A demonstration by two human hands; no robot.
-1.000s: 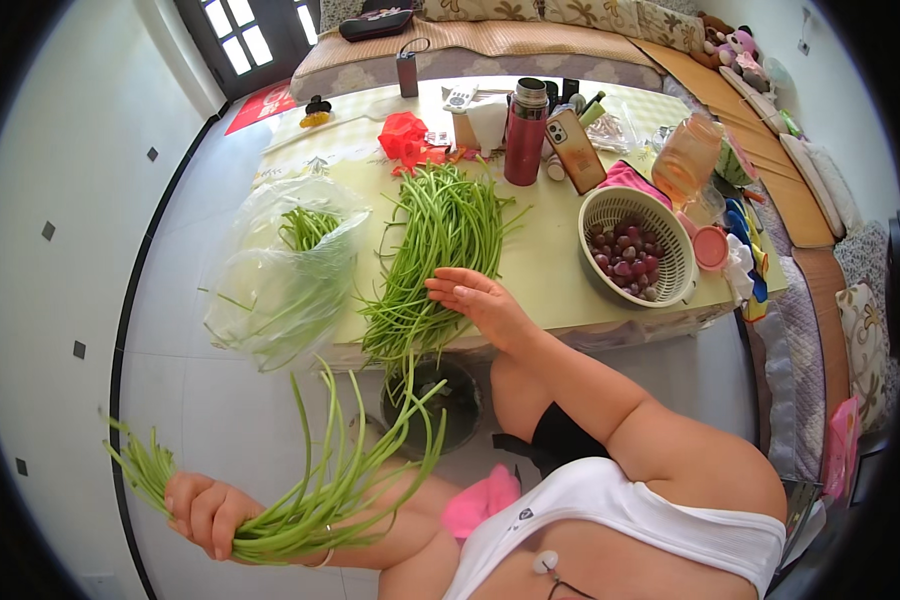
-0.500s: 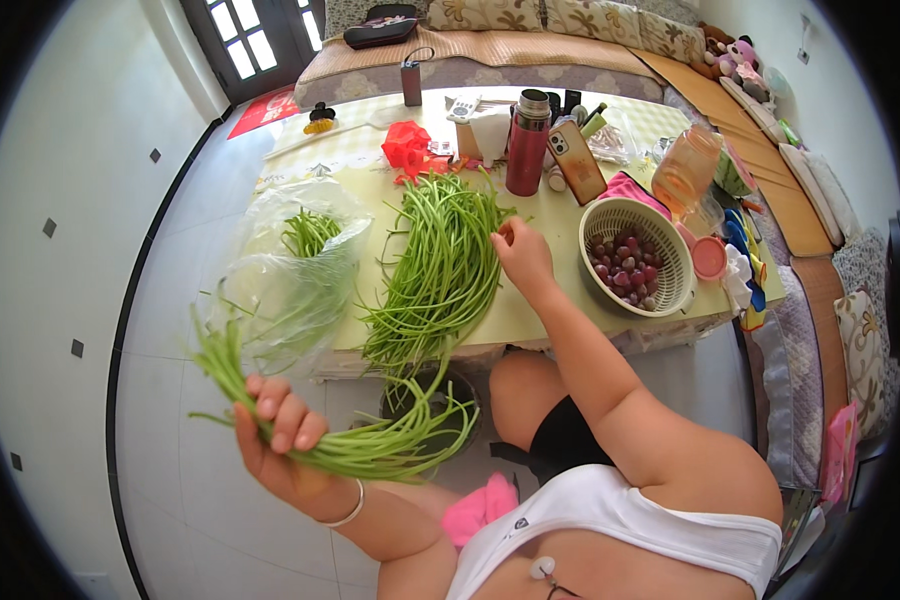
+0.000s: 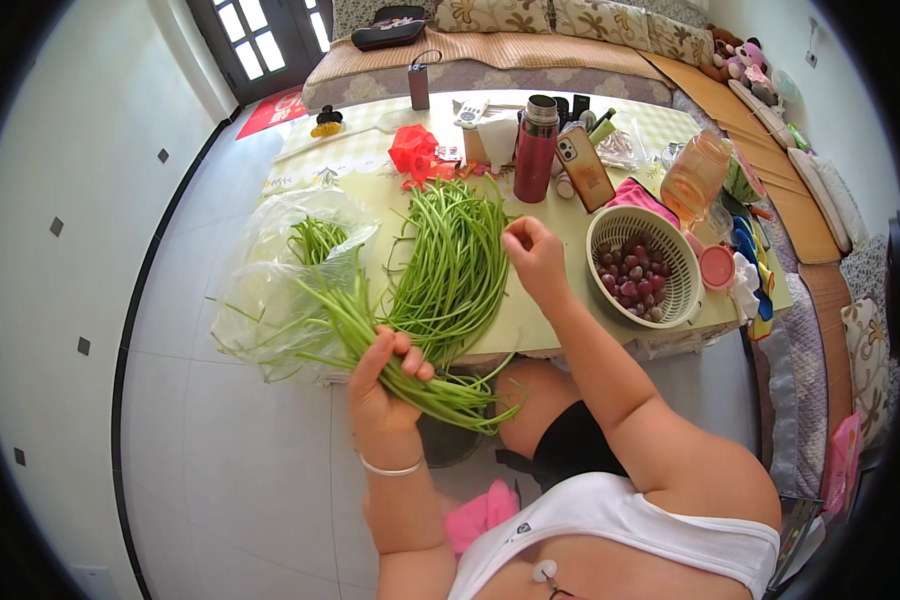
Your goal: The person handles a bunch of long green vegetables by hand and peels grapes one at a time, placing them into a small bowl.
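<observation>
My left hand [image 3: 388, 385] is closed around a bunch of long green vegetable stems [image 3: 445, 397], held above the table's near edge. Beyond it a large heap of the same stems [image 3: 455, 265] lies on the table. My right hand [image 3: 537, 262] is just right of that heap, thumb and fingers pinched together; whatever may be between the fingertips is too small to make out. To the left, a clear plastic bag [image 3: 260, 245] contains more green stems [image 3: 317, 240]. Partly hidden below the bunch, a dark bin [image 3: 452, 445] stands on the floor.
Right of my right hand stands a colander [image 3: 695, 270] of grapes [image 3: 630, 278]. Behind are a red thermos [image 3: 535, 160], a phone [image 3: 585, 170], a red plastic bag [image 3: 413, 150] and an orange-tinted jar [image 3: 697, 175]. Sofas border the table's far and right sides.
My left hand has moved right and slightly up with its bunch, now overlapping the plastic bag and the heap's near end. My right hand stays pinched beside the heap.
</observation>
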